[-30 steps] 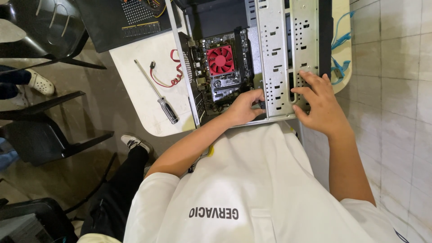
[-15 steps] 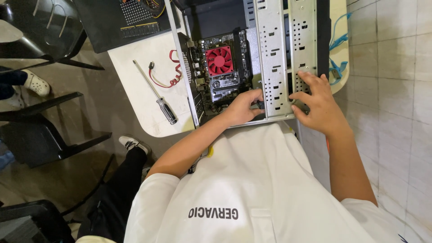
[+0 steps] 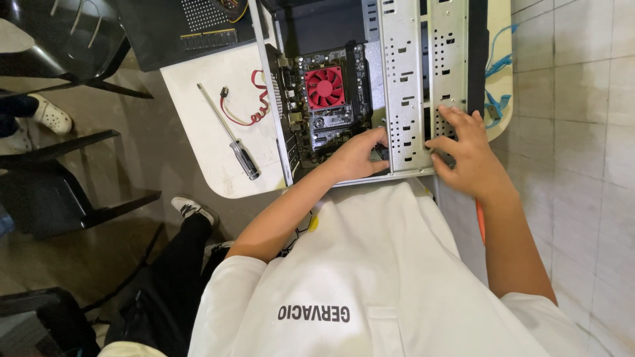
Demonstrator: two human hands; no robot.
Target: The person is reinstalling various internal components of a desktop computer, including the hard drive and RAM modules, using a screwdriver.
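Compared with half a second earlier, almost nothing has shifted: both hands stay at the near edge of the open computer case (image 3: 423,86), and only the view has drifted a little.

The left hand (image 3: 357,155) reaches inside the case, at the near edge of the motherboard (image 3: 331,106), just below the red cooler fan (image 3: 324,87). Its fingers are curled together over something small at the case's near wall; whether they pinch a part cannot be told. The right hand (image 3: 466,155) lies with fingers spread on the silver perforated drive bracket (image 3: 403,79), pressing on it as if to steady it.

This looks like work at the lower edge of the board or the foot of the bracket. The next move likely calls for a careful fingertip grip in a narrow gap, with the bracket held steady.

On the white table (image 3: 198,99) to the left lie a screwdriver (image 3: 231,135) with a black handle and a red cable (image 3: 254,106), apart from the hands. Blue cables (image 3: 496,86) hang at the far right. The bracket crowds the left hand's reach.
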